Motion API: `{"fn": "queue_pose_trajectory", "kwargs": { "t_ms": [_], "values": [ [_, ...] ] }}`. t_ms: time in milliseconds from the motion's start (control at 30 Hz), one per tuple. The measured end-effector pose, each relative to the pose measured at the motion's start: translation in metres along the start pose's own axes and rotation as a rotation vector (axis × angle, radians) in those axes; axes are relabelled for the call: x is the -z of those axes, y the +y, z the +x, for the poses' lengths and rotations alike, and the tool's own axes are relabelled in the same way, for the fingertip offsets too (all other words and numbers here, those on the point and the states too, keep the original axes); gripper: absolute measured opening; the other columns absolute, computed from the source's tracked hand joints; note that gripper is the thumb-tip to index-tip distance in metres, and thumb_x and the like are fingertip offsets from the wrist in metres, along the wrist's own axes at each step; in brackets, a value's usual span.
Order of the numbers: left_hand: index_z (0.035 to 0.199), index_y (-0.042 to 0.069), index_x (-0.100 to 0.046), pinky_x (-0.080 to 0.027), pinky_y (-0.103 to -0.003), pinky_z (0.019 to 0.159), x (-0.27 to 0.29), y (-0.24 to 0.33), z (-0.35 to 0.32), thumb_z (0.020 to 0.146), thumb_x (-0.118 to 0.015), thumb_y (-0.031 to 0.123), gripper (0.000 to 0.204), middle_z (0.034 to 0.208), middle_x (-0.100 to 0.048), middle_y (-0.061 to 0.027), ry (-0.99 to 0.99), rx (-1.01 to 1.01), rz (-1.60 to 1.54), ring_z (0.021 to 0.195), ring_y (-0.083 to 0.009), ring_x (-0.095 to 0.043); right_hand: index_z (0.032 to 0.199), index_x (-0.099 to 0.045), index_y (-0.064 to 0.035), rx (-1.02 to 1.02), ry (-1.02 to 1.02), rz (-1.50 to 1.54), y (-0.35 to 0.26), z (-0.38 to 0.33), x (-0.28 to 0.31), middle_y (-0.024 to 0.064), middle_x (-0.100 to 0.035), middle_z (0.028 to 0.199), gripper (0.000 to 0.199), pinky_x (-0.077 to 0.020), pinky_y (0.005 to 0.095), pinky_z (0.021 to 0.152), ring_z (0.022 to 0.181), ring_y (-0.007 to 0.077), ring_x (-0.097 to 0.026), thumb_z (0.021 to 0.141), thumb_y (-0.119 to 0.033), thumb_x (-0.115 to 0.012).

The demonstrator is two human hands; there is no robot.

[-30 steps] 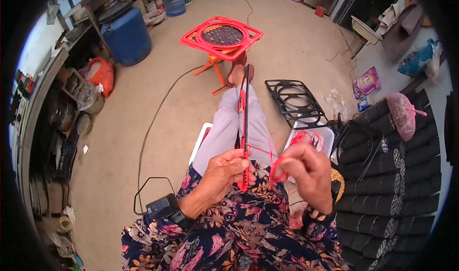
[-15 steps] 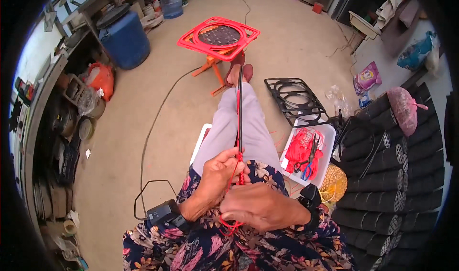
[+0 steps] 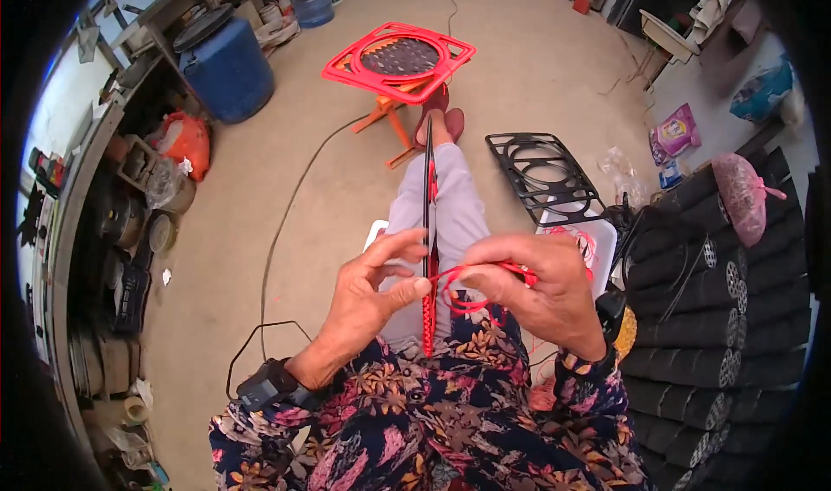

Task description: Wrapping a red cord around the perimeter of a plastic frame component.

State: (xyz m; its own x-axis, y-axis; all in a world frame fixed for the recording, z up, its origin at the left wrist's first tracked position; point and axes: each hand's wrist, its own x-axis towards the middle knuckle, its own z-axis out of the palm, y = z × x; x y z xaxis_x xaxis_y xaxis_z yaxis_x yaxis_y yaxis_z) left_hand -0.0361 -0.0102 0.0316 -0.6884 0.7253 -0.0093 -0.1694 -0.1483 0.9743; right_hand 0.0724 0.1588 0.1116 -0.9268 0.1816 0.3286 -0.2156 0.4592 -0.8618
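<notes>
A black plastic frame [image 3: 428, 197] stands edge-on between my legs, its near part closely wrapped in red cord. My left hand [image 3: 359, 296] is at its left side, thumb pressed on the wrapped edge and fingers against the frame. My right hand [image 3: 545, 287], just right of the frame, pinches a looped bundle of red cord [image 3: 472, 303] between thumb and fingers. One strand runs taut from the bundle to the frame by my left thumb. My right hand's lower fingers are partly hidden.
Ahead, a red frame [image 3: 346, 65] lies on an orange stool [image 3: 394, 132]. Black frames [image 3: 545, 175] overlap a white basket [image 3: 606, 240] on the right, beside stacked black rolls [image 3: 684, 352]. A blue barrel [image 3: 227, 71] and cluttered shelving stand left. A cable [image 3: 290, 197] crosses the floor.
My hands have moved up and apart, away from my lap. The right hand has swung right with the cord bundle, drawing out a strand. The wrapped edge is now more exposed.
</notes>
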Motion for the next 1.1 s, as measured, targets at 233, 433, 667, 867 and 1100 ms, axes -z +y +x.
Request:
{"fn": "queue_pose_trajectory", "kwargs": {
  "t_ms": [233, 433, 667, 867, 1100],
  "values": [
    [0.088, -0.002, -0.066, -0.048, -0.030, 0.074, 0.013, 0.031, 0.019, 0.084, -0.068, 0.010, 0.013, 0.077, -0.066, -0.0077, -0.122, 0.161, -0.051, 0.073, -0.0152, -0.061, 0.092, -0.065, -0.0003, 0.014, 0.008, -0.046, 0.011, 0.018, 0.013, 0.0052, -0.063, 0.074, 0.010, -0.0464, 0.0254, 0.058, 0.065, 0.0101, -0.060, 0.085, -0.007, -0.066],
    [0.083, -0.002, -0.063, -0.048, -0.030, 0.070, 0.032, 0.014, 0.020, 0.088, -0.061, 0.011, 0.014, 0.072, -0.063, -0.0097, 0.013, 0.201, -0.183, 0.068, -0.0179, -0.059, 0.101, -0.064, -0.0002, -0.488, -0.019, 0.332, 0.061, -0.009, 0.004, 0.0009, -0.063, 0.077, 0.016, -0.0457, 0.0205, 0.060, 0.068, 0.0052, -0.057, 0.088, -0.010, -0.064],
    [0.085, -0.002, -0.062, -0.049, -0.028, 0.057, 0.040, -0.023, 0.011, 0.089, -0.061, 0.012, 0.015, 0.070, -0.063, -0.0099, 0.187, 0.479, -0.159, 0.060, -0.0189, -0.062, 0.100, -0.064, -0.0005, -0.526, -0.049, 0.469, 0.113, -0.041, -0.048, 0.0033, -0.066, 0.083, 0.014, -0.0459, 0.0208, 0.059, 0.069, 0.0073, -0.058, 0.086, -0.003, -0.061],
    [0.090, -0.003, -0.064, -0.046, -0.023, 0.046, 0.026, -0.039, 0.003, 0.088, -0.063, 0.007, 0.011, 0.072, -0.064, -0.0089, 0.140, 0.578, -0.163, 0.054, -0.0148, -0.060, 0.092, -0.068, -0.0006, -0.326, 0.074, 0.250, 0.119, -0.041, -0.083, 0.0021, -0.061, 0.078, 0.012, -0.0439, 0.0216, 0.058, 0.067, 0.0075, -0.057, 0.080, -0.002, -0.068],
    [0.096, -0.005, -0.063, -0.044, -0.023, 0.044, 0.026, -0.036, 0.001, 0.089, -0.061, 0.007, 0.014, 0.074, -0.065, -0.0081, 0.059, 0.665, -0.297, 0.051, -0.0128, -0.058, 0.095, -0.067, 0.0019, -0.403, 0.157, 0.305, 0.109, -0.043, -0.092, 0.0013, -0.059, 0.077, 0.014, -0.0419, 0.0199, 0.056, 0.065, 0.0057, -0.054, 0.080, 0.001, -0.067]
  ]
}}
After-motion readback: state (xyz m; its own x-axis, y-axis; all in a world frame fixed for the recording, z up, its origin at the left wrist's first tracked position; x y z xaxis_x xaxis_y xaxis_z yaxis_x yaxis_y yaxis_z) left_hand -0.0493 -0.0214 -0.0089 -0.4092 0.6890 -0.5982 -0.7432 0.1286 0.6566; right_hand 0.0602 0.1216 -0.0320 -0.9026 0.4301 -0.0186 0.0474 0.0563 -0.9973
